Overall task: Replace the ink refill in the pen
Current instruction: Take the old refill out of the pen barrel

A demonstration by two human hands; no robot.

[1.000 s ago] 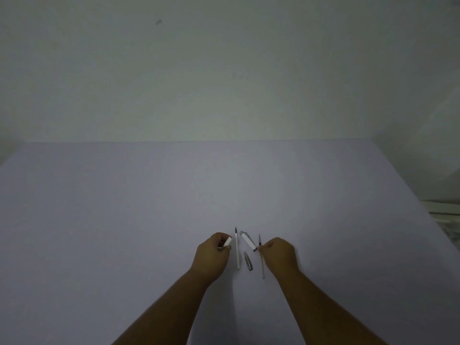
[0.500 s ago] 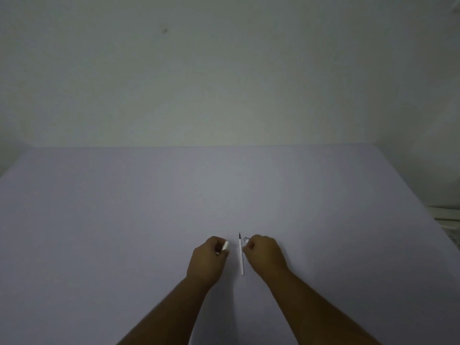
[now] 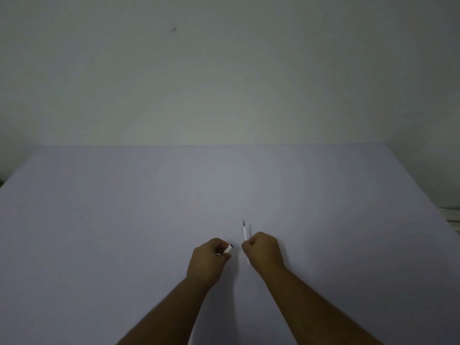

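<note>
My left hand (image 3: pixel 209 260) is closed around a white pen barrel (image 3: pixel 228 249); its open dark end sticks out to the right between thumb and fingers. My right hand (image 3: pixel 262 251) is a fist pinching a thin white ink refill (image 3: pixel 244 230), whose dark tip points away from me above the knuckles. The refill's lower end shows faintly below the fist. The two hands are a small gap apart over the table (image 3: pixel 124 220). The pen cap and other small parts seen before are hidden, probably under my right hand.
A plain pale wall (image 3: pixel 224 70) rises behind the table's far edge. At the right border a white object (image 3: pixel 451 216) lies beyond the table edge.
My right hand has slid left over the loose pen parts and picked up the refill, lifting it off the table. My left hand turned slightly, still holding the barrel.
</note>
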